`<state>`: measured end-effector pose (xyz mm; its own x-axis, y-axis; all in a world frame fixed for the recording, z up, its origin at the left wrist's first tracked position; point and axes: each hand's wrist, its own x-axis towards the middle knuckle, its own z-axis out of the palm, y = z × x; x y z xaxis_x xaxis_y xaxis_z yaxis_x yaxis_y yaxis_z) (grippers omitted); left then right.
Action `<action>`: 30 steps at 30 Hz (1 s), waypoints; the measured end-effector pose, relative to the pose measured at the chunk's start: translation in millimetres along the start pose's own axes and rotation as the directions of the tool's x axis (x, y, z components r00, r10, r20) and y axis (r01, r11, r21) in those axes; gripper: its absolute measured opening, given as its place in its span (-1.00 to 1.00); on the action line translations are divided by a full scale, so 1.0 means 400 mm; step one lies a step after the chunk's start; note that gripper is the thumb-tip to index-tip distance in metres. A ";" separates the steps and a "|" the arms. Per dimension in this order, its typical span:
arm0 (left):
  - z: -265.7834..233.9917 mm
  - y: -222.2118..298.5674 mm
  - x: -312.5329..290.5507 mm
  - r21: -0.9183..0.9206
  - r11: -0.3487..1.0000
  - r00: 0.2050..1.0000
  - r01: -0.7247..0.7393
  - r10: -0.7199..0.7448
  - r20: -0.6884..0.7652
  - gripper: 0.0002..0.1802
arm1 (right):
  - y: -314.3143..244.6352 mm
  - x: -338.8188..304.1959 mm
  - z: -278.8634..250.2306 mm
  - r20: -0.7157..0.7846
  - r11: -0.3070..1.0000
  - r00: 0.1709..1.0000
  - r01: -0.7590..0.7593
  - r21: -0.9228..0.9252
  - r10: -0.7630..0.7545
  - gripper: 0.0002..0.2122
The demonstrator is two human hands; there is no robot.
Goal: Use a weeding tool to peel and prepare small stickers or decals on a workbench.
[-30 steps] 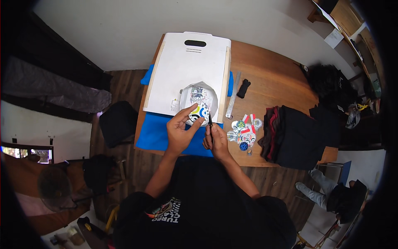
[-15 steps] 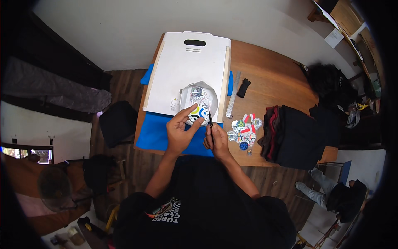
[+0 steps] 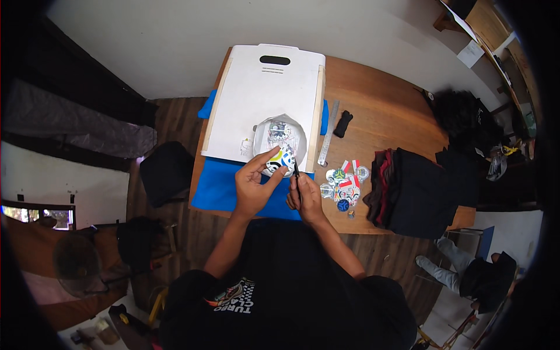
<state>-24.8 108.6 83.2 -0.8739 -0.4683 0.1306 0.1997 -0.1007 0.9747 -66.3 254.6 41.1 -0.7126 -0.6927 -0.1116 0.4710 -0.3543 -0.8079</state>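
Note:
My left hand [image 3: 253, 182] pinches a round white sticker [image 3: 279, 160] printed with blue, yellow-green and black shapes, between thumb and fingers. Black scissors [image 3: 298, 172] are gripped in my right hand [image 3: 305, 197], their blades up against the sticker's right edge. Whether the blades are apart or together is too small to tell. Just beyond the sticker, a round white open container [image 3: 298, 133] holds clear and printed scraps. It rests on the lower part of a large white board [image 3: 242, 96] with an oval slot near its top.
Blue cloth [image 3: 219, 186] lies under the board. To its right on the wooden table [image 3: 379, 111] are a metal ruler [image 3: 328, 134], a black bundle [image 3: 344, 123], a pile of cut stickers [image 3: 345, 186] and folded dark clothes [image 3: 417, 192]. Another person's legs [image 3: 440, 268] show at right.
The sticker has turned a little in my left hand, so its printed pattern sits at a different angle. Both hands and the scissors stay almost in place.

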 end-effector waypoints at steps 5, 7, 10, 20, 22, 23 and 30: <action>-0.002 0.001 0.000 0.001 1.000 1.000 0.010 -0.010 0.000 -0.48 | 0.001 -0.002 0.000 -0.001 1.000 1.000 -0.001 -0.017 0.001 -0.66; 0.000 0.002 -0.001 -0.006 1.000 1.000 0.018 -0.018 -0.006 -0.48 | 0.001 -0.003 -0.001 -0.002 1.000 1.000 -0.005 -0.010 0.005 -0.66; 0.000 0.004 -0.002 -0.010 0.999 0.999 0.030 -0.030 -0.009 -0.48 | -0.003 -0.003 0.001 -0.005 1.000 1.000 -0.016 0.019 0.016 -0.65; -0.002 0.006 -0.003 0.008 0.999 0.999 0.036 -0.036 0.004 -0.49 | 0.004 0.001 -0.007 0.005 0.999 1.000 0.005 -0.031 -0.005 -0.66; 0.002 0.020 -0.003 0.032 0.999 0.999 0.036 -0.036 -0.008 -0.50 | 0.000 -0.001 -0.006 -0.005 1.000 1.000 -0.013 0.012 0.013 -0.66; 0.004 0.026 -0.003 0.057 0.998 0.999 0.035 -0.034 -0.021 -0.50 | -0.001 0.000 -0.006 -0.004 1.000 1.000 -0.012 0.012 0.012 -0.66; -0.008 0.003 -0.001 -0.036 0.999 1.000 0.018 -0.018 -0.002 -0.54 | -0.003 -0.001 -0.007 0.023 1.000 0.999 -0.022 -0.002 0.022 -0.66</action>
<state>-22.9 106.0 83.7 -0.8764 -0.4683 0.1123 0.1996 -0.1412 0.9696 -67.9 257.1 40.6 -0.6897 -0.7148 -0.1158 0.4855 -0.3378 -0.8063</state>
